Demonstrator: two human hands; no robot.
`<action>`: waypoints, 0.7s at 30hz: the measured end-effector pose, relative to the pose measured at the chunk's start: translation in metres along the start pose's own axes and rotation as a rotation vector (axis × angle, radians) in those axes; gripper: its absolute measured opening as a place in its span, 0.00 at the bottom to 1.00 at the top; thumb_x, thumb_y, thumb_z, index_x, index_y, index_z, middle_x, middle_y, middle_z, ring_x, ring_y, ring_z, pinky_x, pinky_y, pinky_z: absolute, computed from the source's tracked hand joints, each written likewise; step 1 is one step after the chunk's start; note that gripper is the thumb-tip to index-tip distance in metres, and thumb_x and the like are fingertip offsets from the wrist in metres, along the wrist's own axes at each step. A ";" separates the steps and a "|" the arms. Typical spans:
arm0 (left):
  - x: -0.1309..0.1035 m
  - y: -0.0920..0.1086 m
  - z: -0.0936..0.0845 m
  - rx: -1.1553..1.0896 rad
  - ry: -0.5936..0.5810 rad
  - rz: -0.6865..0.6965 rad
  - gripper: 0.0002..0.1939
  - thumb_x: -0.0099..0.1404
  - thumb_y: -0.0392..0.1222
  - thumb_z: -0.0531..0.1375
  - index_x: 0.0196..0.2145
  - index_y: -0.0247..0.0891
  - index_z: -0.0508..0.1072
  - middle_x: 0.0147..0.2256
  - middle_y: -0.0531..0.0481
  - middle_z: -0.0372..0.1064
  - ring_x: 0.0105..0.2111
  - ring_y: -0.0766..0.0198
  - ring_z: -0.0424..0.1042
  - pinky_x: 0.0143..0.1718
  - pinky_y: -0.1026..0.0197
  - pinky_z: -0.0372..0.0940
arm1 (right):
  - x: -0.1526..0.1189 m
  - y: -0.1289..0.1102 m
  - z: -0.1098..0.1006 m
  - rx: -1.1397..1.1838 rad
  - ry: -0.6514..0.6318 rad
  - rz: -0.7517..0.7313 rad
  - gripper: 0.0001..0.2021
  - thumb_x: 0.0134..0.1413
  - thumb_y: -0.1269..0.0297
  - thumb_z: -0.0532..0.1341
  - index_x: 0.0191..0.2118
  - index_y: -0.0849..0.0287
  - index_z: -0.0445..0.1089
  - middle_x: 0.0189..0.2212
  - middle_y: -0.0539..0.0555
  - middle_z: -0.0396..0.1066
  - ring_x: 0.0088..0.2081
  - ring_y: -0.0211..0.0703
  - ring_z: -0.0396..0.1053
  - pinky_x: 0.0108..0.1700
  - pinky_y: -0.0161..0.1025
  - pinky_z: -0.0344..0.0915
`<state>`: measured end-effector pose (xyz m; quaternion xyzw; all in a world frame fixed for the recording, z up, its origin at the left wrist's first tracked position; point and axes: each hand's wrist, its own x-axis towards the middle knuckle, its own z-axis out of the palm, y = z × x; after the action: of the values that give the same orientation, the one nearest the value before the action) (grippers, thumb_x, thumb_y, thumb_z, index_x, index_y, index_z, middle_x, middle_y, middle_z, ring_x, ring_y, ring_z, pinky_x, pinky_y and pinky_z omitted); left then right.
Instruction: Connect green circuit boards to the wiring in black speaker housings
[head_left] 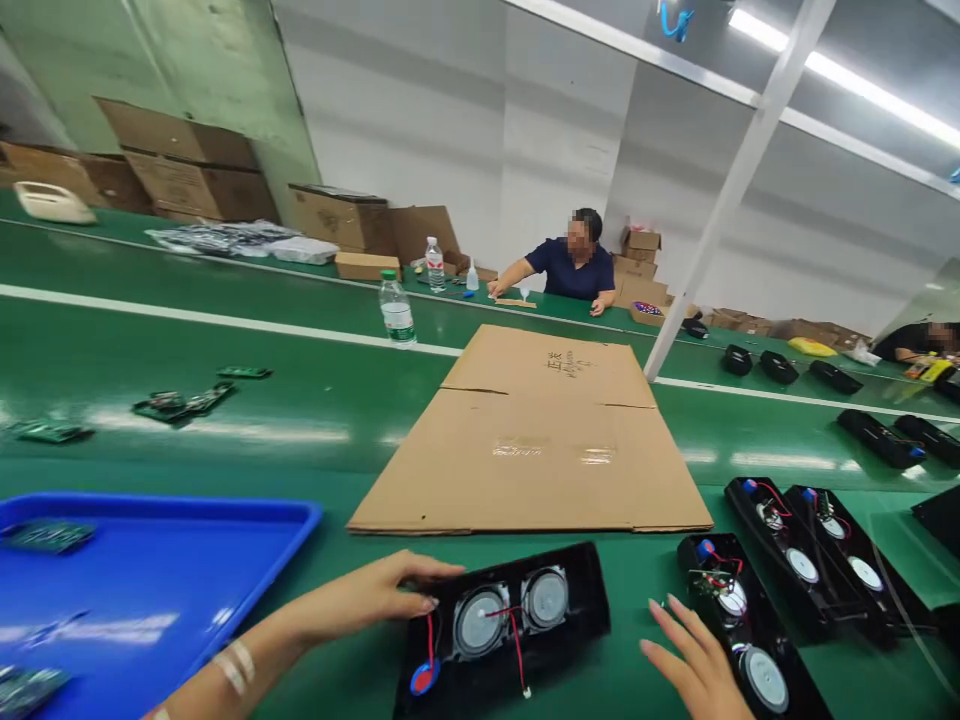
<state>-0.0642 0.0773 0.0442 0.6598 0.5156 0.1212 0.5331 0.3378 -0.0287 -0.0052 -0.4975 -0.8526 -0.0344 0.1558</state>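
Note:
My left hand (375, 600) grips the upper left edge of a black speaker housing (559, 640), thumb and fingers around its rim. Two round grey speakers (480, 622) sit inside it, with red and black wires, a small white plug (526, 691) hanging loose and a blue round part (424, 678) at the lower left. My right hand (694, 660) is apart from that housing, fingers spread and holding nothing. Just right of it lies another speaker housing (780, 640), with a circuit board and wires at its upper end, partly covered by my hand.
A flat cardboard sheet (525, 480) lies ahead. The blue tray (165, 500) at left holds green circuit boards (49, 536). More housings (802, 567) lie at right. A water bottle (397, 312) stands beyond, near a white post (720, 220). A person (570, 262) sits across the bench.

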 end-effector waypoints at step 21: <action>0.034 -0.053 -0.037 -0.347 -0.157 0.078 0.12 0.59 0.39 0.63 0.41 0.34 0.72 0.38 0.48 0.73 0.39 0.59 0.72 0.43 0.50 0.67 | 0.089 -0.090 0.066 -0.181 -0.077 0.009 0.36 0.40 0.60 0.67 0.58 0.43 0.55 0.49 0.60 0.66 0.48 0.70 0.64 0.45 0.77 0.53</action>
<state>-0.1050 0.1209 0.0016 0.5849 0.4176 0.1770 0.6724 0.2049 0.0150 -0.0321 -0.5142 -0.8493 -0.0912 0.0776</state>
